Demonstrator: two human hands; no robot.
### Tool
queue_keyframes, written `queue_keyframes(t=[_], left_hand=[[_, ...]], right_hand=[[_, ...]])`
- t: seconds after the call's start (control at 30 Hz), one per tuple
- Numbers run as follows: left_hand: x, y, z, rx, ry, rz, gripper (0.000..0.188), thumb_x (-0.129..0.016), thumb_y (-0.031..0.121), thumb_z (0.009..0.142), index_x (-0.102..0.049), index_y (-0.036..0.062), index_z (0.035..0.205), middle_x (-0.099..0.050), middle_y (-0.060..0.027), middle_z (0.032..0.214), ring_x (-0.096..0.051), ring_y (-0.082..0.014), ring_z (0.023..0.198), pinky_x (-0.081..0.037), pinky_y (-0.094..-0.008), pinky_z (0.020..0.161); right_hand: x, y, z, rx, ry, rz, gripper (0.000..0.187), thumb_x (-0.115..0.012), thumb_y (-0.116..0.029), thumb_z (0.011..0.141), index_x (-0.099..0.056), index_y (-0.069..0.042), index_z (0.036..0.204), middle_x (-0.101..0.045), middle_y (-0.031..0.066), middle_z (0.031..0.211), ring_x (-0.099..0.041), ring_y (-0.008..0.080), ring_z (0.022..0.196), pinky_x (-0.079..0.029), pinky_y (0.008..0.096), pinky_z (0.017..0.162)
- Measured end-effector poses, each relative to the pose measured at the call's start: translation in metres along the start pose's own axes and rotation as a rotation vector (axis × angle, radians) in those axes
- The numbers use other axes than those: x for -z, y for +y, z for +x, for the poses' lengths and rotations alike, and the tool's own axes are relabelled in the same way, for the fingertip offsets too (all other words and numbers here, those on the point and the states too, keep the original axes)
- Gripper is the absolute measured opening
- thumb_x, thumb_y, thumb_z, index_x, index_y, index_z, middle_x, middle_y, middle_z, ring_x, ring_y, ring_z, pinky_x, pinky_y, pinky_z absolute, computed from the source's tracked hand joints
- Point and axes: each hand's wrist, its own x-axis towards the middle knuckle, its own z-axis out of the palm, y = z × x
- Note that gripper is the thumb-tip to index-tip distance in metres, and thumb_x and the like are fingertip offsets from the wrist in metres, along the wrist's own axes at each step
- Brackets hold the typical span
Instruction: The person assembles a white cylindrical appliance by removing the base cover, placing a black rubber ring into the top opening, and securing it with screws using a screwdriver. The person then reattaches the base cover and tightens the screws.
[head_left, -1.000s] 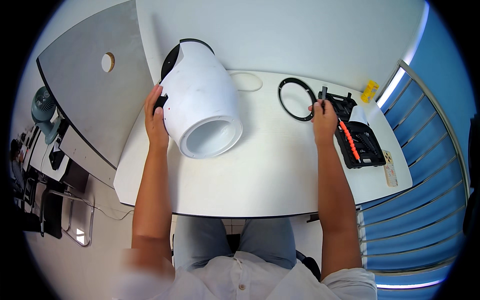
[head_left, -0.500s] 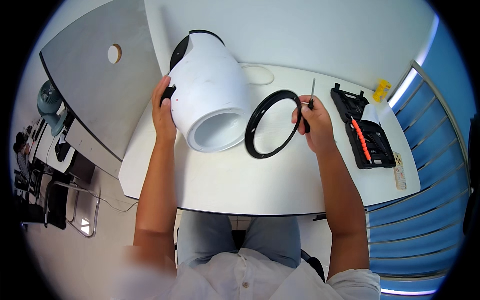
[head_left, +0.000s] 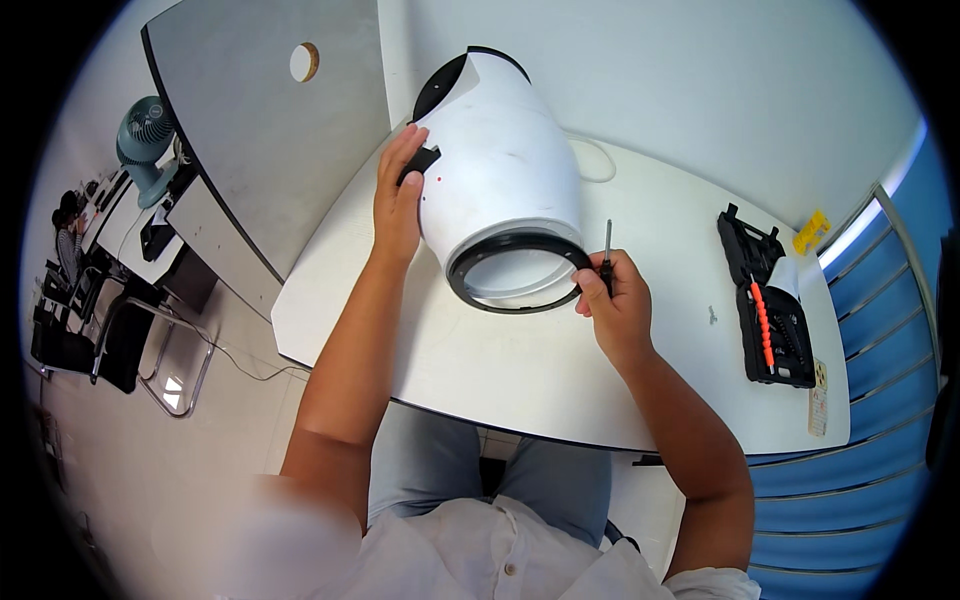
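A large white rounded appliance housing (head_left: 510, 160) with black trim at its far end lies tilted on the table, its round opening toward me. My left hand (head_left: 398, 205) grips its left side, thumb and fingers around a black tab. Against the opening's rim, or just in front of it, is a black ring (head_left: 515, 242); actual contact is hard to judge. My right hand (head_left: 622, 315) pinches the ring's right edge. The same hand also keeps hold of a screwdriver (head_left: 607, 265), its shaft pointing up and away from me.
Several tiny screws (head_left: 712, 315) seem to lie on the white table (head_left: 660, 390). On the right are an open black tool case (head_left: 750, 290) with an orange flexible shaft (head_left: 762, 325), a remote control (head_left: 818, 400) and a yellow object (head_left: 812, 232). A grey partition (head_left: 250, 110) stands left.
The black ring has moved left from beside the housing to its opening, carried by my right hand with the screwdriver. The whole view has shifted, and my left hand stays on the housing.
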Motion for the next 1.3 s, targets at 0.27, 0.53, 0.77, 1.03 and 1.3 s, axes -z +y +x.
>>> queue_keyframes(t=[0.27, 0.53, 0.77, 1.03, 1.3], left_hand=[[-0.005, 0.005, -0.001, 0.01, 0.009, 0.007, 0.046, -0.041, 0.032, 0.089, -0.053, 0.0088, 0.127, -0.036, -0.0141, 0.14, -0.032, -0.0276, 0.131, -0.022, -0.0378, 0.109], [-0.018, 0.042, -0.001, -0.028, 0.121, -0.213, 0.096, -0.048, 0.073, 0.076, -0.033, 0.0023, 0.139, -0.03, -0.0152, 0.145, -0.029, -0.0282, 0.133, -0.022, -0.0397, 0.109], [-0.003, 0.073, -0.002, -0.217, -0.263, 0.356, 0.069, -0.067, 0.067, 0.062, -0.065, 0.0193, 0.112, -0.047, -0.0081, 0.135, -0.022, -0.0405, 0.133, -0.018, -0.0514, 0.106], [-0.005, 0.07, -0.004, -0.227, -0.296, 0.355, 0.068, -0.067, 0.064, 0.063, -0.065, 0.0194, 0.114, -0.046, -0.0082, 0.136, -0.021, -0.0397, 0.134, -0.018, -0.0513, 0.106], [-0.006, 0.063, -0.005, -0.25, -0.26, 0.251, 0.062, -0.05, 0.065, 0.077, -0.064, 0.0171, 0.114, -0.046, -0.0089, 0.136, -0.02, -0.0386, 0.134, -0.014, -0.0505, 0.107]], right_hand=[[-0.009, -0.001, 0.008, 0.113, 0.117, -0.029, 0.011, -0.055, -0.01, 0.09, -0.048, -0.002, 0.087, -0.051, 0.0022, 0.073, -0.05, 0.0066, 0.053, -0.042, 0.0201, 0.051], [-0.015, 0.002, 0.006, 0.147, 0.135, 0.002, 0.012, -0.055, -0.008, 0.09, -0.044, -0.003, 0.091, -0.051, 0.0018, 0.071, -0.049, 0.0062, 0.054, -0.042, 0.0201, 0.051], [-0.015, 0.009, 0.008, 0.142, 0.166, 0.007, 0.012, -0.056, -0.008, 0.09, -0.044, -0.004, 0.09, -0.051, 0.0024, 0.074, -0.05, 0.0061, 0.055, -0.042, 0.0205, 0.051], [-0.018, 0.006, 0.007, 0.159, 0.191, 0.056, 0.012, -0.054, -0.007, 0.09, -0.044, -0.004, 0.093, -0.052, 0.0028, 0.073, -0.049, 0.0064, 0.054, -0.042, 0.0204, 0.051], [-0.018, 0.011, 0.007, 0.156, 0.203, 0.047, 0.016, -0.054, -0.01, 0.091, -0.044, -0.003, 0.101, -0.051, 0.0032, 0.077, -0.049, 0.0065, 0.056, -0.042, 0.0199, 0.051]])
